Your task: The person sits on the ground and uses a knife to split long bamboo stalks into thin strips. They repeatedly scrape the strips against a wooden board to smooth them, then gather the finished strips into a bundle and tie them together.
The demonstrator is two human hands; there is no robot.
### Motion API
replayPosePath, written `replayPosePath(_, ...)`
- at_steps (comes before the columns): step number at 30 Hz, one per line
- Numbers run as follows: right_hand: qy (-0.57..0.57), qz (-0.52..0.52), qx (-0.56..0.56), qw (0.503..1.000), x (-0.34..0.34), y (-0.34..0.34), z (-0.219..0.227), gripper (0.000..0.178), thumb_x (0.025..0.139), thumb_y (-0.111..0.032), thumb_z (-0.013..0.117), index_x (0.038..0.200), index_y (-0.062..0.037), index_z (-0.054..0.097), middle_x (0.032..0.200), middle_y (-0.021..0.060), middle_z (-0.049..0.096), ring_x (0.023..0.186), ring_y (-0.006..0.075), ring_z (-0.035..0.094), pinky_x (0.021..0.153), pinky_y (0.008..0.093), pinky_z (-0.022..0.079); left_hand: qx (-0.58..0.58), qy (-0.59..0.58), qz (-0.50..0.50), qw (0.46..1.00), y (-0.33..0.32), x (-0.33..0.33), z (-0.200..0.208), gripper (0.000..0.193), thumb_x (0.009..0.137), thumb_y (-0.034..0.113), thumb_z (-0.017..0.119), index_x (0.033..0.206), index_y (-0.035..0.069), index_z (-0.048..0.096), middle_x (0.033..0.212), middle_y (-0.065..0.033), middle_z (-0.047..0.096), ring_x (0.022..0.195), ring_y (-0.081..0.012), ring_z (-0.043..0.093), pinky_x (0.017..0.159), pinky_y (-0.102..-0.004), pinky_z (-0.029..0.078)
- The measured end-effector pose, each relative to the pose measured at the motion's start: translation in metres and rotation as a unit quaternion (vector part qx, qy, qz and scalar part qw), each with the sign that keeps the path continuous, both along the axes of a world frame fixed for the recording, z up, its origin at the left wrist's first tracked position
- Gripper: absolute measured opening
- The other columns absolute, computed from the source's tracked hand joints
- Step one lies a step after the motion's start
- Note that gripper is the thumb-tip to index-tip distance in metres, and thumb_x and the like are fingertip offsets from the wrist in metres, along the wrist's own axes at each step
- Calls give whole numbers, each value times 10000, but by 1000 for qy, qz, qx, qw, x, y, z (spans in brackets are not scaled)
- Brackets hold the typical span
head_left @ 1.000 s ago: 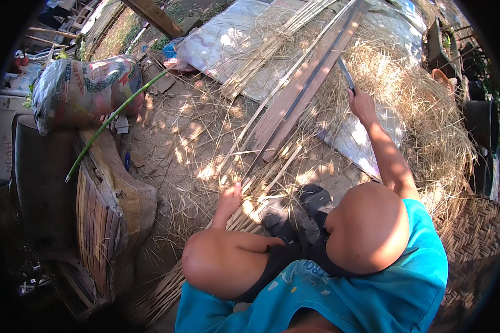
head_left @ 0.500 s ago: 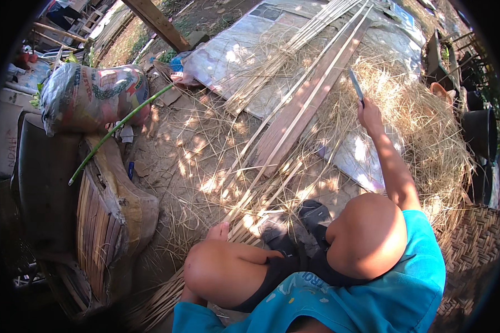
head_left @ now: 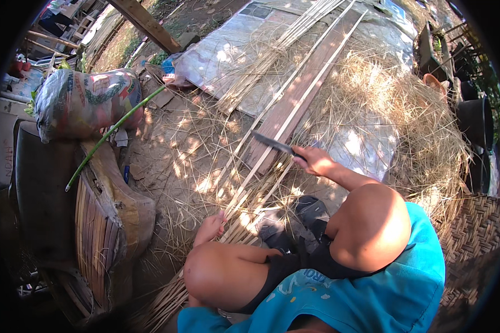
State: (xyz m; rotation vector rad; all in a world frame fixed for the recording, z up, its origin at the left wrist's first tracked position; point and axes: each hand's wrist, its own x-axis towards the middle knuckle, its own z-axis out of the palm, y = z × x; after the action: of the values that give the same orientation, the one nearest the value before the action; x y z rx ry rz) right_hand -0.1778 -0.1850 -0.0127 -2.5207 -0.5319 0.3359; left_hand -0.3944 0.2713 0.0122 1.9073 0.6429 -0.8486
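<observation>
My right hand [head_left: 315,161] is wrapped round the dark handle of a knife [head_left: 274,145]. The blade lies across a long pale bamboo strip [head_left: 322,72] on a brown wooden plank [head_left: 304,86]. Beside my bent left knee, my left hand [head_left: 210,227] has its fingers closed at the near end of the strip, though the exact grip is small and partly hidden. More split strips [head_left: 166,299] pass below that hand and under my left leg.
A bundle of strips [head_left: 266,61] lies on a pale sheet [head_left: 205,61]. Curled shavings [head_left: 422,127] are heaped at right, beside a woven mat [head_left: 475,238]. A stuffed sack [head_left: 89,102], a green stalk [head_left: 114,130] and a worn wooden block [head_left: 133,213] stand at left.
My right hand has brought the knife from the far right, back toward me and leftward, onto the strip. My left hand has come into view beside my left knee.
</observation>
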Motion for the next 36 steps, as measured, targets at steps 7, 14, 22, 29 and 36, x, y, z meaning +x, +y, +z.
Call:
replayPosePath(7, -144, -135, -102, 975, 68, -102, 3, 357, 1058, -413, 472, 1192, -97, 569, 869, 236, 691, 783, 444, 687, 638, 534, 541, -87, -46, -14, 995, 17, -4, -48, 417, 1046, 372, 551, 789, 57, 647, 633, 36, 511, 591, -57, 446, 538, -243, 341)
replayPosePath(14, -53, 74, -66, 994, 17, -14, 8, 380, 1057, -470, 453, 1331, -228, 556, 904, 242, 655, 907, 429, 686, 820, 518, 561, -32, -73, 31, 996, 30, -15, -30, 456, 1011, 422, 572, 715, 76, 595, 597, 43, 474, 541, -66, 404, 507, -272, 317)
replayPosePath(22, 15, -154, 0, 988, 47, -34, 10, 404, 1050, -418, 476, 1252, -78, 557, 856, 250, 688, 832, 463, 682, 777, 554, 545, 25, -124, -8, 992, 4, -14, -14, 465, 1019, 390, 572, 771, 4, 646, 576, -50, 547, 550, -126, 480, 525, -332, 370)
replayPosePath(29, -22, -63, -31, 997, 4, 4, 5, 330, 1044, -435, 494, 1256, -186, 537, 935, 205, 664, 802, 433, 690, 720, 523, 570, 254, -146, -65, 954, 7, -67, 13, 336, 1041, 319, 545, 934, 27, 672, 667, -202, 580, 578, -252, 571, 572, -418, 436)
replayPosePath(36, -48, -195, -62, 978, 49, -45, 0, 380, 1052, -410, 467, 1199, -73, 565, 815, 238, 684, 782, 447, 676, 703, 554, 530, 276, -129, -113, 946, 15, -49, -15, 362, 998, 386, 538, 956, 51, 670, 695, -210, 648, 684, -414, 658, 645, -518, 488)
